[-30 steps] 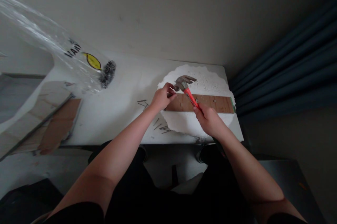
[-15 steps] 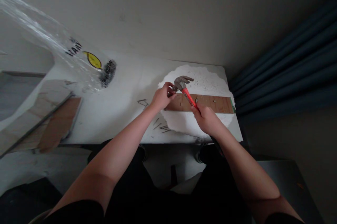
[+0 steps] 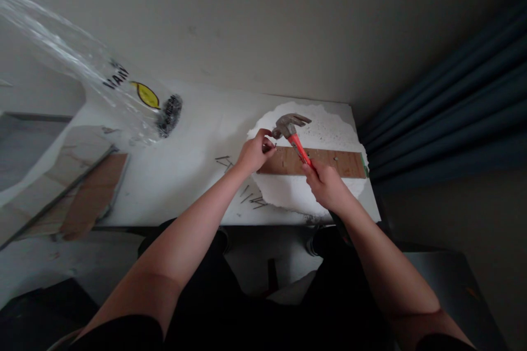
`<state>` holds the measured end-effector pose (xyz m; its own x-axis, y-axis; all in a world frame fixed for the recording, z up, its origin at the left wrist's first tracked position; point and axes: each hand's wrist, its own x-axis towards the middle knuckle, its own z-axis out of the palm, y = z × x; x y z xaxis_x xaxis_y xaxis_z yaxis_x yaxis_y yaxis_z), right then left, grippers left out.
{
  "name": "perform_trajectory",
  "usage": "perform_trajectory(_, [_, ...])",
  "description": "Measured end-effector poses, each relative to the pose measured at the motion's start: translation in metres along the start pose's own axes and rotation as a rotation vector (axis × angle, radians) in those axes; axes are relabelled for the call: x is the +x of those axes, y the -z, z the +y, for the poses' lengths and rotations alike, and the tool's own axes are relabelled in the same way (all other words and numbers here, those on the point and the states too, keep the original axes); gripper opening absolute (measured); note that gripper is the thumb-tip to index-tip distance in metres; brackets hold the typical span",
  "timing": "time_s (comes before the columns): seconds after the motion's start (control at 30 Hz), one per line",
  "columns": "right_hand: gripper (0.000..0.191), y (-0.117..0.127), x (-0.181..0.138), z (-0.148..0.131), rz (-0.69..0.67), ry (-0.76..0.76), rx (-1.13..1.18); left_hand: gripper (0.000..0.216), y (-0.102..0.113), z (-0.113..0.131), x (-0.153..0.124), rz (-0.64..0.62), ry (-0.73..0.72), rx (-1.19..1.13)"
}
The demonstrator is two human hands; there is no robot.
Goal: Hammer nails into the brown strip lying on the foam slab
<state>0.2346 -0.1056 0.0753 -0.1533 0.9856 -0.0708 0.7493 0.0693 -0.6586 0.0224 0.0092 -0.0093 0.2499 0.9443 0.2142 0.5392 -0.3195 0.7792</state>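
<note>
My right hand (image 3: pixel 328 185) is closed round the orange handle of a claw hammer (image 3: pixel 291 129). Its grey steel head hangs just above the left end of a brown wooden strip (image 3: pixel 329 162). The strip lies across a round white foam slab (image 3: pixel 325 126) on the white table (image 3: pixel 185 164). My left hand (image 3: pixel 253 153) is pinched on a small nail (image 3: pixel 269 147) held at the strip's left end, right under the hammer head. The nail is mostly hidden by my fingers.
Several loose dark nails (image 3: pixel 251 198) lie on the table near my left wrist. A clear plastic bag (image 3: pixel 102 93) with a yellow label holds a dark clump of nails at the left. Brown boards (image 3: pixel 88 197) lie at the table's left end. A dark curtain (image 3: pixel 448 104) hangs at the right.
The hammer head dipped toward the nail half a second ago and has now lifted again, slightly up and right. My left hand has stayed pinched at the strip's end.
</note>
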Motion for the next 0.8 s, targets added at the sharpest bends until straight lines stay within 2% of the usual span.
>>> perform_trajectory(0.17, [0.028,-0.0013,0.0006,-0.0002,-0.05,-0.014,-0.011,0.042,-0.0002,-0.0004,0.0002,0.002,0.037,0.03])
perform_trajectory(0.33, [0.028,-0.0009,0.0015,-0.0007,-0.006,-0.01,-0.029,0.041,0.0004,-0.0002,0.0,-0.003,0.015,0.021])
perform_trajectory(0.8, [0.027,-0.0025,-0.0002,-0.0031,-0.014,0.001,-0.106,0.041,0.0006,-0.0003,0.0007,-0.004,0.031,-0.003])
